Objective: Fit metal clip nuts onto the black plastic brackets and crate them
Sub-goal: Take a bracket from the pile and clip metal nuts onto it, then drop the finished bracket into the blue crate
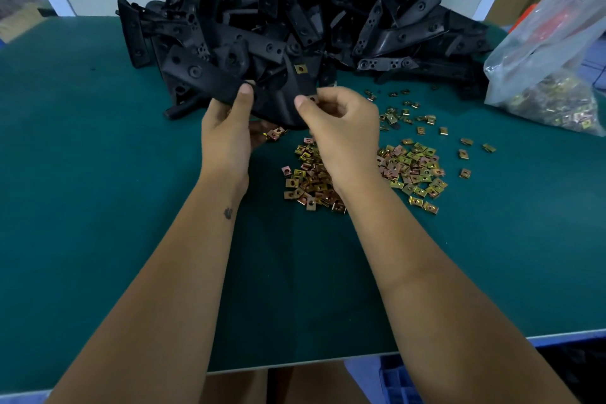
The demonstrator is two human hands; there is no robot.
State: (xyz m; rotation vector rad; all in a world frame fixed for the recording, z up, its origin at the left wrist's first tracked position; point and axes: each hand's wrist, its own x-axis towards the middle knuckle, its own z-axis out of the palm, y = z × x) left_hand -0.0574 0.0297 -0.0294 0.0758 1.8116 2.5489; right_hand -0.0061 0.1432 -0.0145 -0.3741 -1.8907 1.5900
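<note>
Pinching a clip nut (311, 98) onto our bracket (278, 102) with the right hand (341, 131), left hand (226, 131) gripping the other end. One fitted clip (300, 68) is already on it. Loads left though: big bracket pile (295, 10), loose nuts (410, 170) beside us, no crate visible yet.

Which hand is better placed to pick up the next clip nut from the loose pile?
Probably the right hand: it is above the pile of clip nuts, while the left hand grips the bracket.
</note>
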